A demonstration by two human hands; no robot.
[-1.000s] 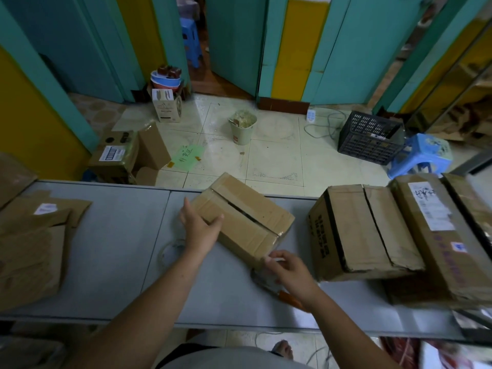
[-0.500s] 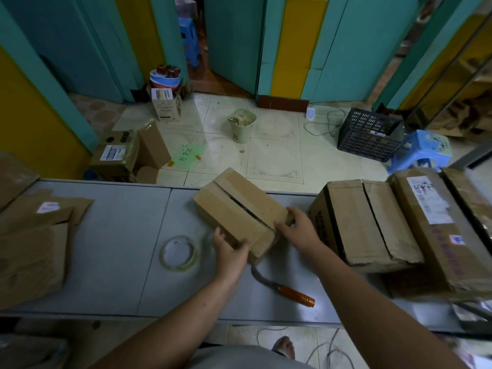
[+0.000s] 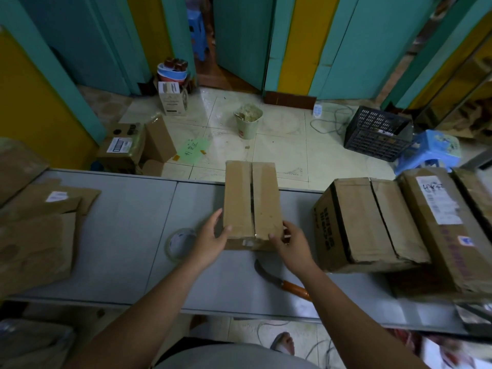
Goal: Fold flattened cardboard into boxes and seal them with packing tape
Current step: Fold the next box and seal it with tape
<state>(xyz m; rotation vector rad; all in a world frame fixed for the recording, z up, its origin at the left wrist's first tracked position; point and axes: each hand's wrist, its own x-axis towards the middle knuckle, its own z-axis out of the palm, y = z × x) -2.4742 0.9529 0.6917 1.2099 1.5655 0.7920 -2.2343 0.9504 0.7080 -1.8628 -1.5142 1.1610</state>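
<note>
**Both hands on small box, centre of table**

Small cardboard box [image 3: 251, 203] sits centre frame on the grey table [image 3: 127, 235], long side running away from the camera. Top flaps are folded down, with a dark open seam between them down the middle. A shiny patch shows on the near face.

Left hand [image 3: 210, 243] grips the near left corner, thumb on top, fingers along the left side. Right hand [image 3: 292, 246] grips the near right corner, thumb on the top edge, fingers curled round the right side. Both hands hold the box.

Tape roll [image 3: 175, 243] lies flat on the table just left of the left hand, partly hidden by it. Knife [image 3: 262, 272] with an orange handle lies below the box, handle partly under the right forearm.

Flattened cardboard [image 3: 34, 243] is stacked at the left edge of the frame. Two big boxes [image 3: 372, 222] sit on the right, well apart from the small one.

On the floor behind, upper centre to right: bucket [image 3: 247, 121], black crate [image 3: 375, 134], blue stool [image 3: 428, 153].
</note>
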